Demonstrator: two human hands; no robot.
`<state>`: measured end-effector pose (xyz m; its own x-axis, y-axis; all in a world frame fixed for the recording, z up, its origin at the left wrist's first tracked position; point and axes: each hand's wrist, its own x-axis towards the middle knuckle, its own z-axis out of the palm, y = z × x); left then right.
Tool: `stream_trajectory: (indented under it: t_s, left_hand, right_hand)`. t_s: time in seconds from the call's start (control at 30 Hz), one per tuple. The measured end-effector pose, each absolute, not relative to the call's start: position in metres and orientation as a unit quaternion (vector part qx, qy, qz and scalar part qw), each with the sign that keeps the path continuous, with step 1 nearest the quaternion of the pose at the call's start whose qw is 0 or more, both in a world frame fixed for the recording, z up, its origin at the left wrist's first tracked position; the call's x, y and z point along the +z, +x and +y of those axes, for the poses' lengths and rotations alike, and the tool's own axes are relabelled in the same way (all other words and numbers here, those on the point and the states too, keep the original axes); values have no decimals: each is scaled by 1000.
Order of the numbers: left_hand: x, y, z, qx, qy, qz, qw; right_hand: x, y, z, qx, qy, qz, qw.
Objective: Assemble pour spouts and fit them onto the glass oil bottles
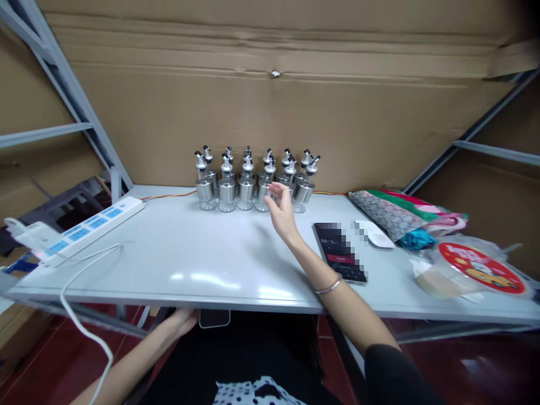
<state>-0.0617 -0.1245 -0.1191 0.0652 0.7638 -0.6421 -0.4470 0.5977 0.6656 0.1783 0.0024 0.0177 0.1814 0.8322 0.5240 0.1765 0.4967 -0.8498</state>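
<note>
Several glass dispenser bottles (pixel 226 188) with steel bands and pour spouts stand in two rows at the back of the white table (pixel 202 253). My right hand (pixel 282 214) reaches out over the table, fingers spread and empty, just in front of the right-hand bottles without gripping any. A bracelet sits on that wrist. My left hand (pixel 181 323) is below the table's front edge, near my lap, beside a small dark device (pixel 214 318); its fingers are mostly hidden.
A phone (pixel 340 250) lies right of my right arm, with a white mouse (pixel 377 236) beyond it. Folded patterned cloth (pixel 400 216) and a red round fan (pixel 481 267) fill the right end. A white power strip (pixel 90 225) with cable lies left. Cardboard lines the back.
</note>
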Motion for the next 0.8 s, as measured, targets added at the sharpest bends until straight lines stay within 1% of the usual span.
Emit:
stream_trajectory:
  t_s: [0.07, 0.23, 0.5, 0.8]
  left_hand:
    - [-121, -54, -133, 438, 123, 555, 697]
    - [-131, -42, -153, 420, 98, 526, 733]
    - [-113, -39, -174, 383, 69, 509, 767]
    - [-124, -40, -163, 411, 72, 551, 723]
  right_hand:
    - [16, 181, 5, 257, -434, -581, 639]
    - [12, 183, 5, 246, -432, -593, 633]
    - [11, 179, 0, 215, -437, -626, 609]
    - [13, 179, -5, 183, -436, -641, 604]
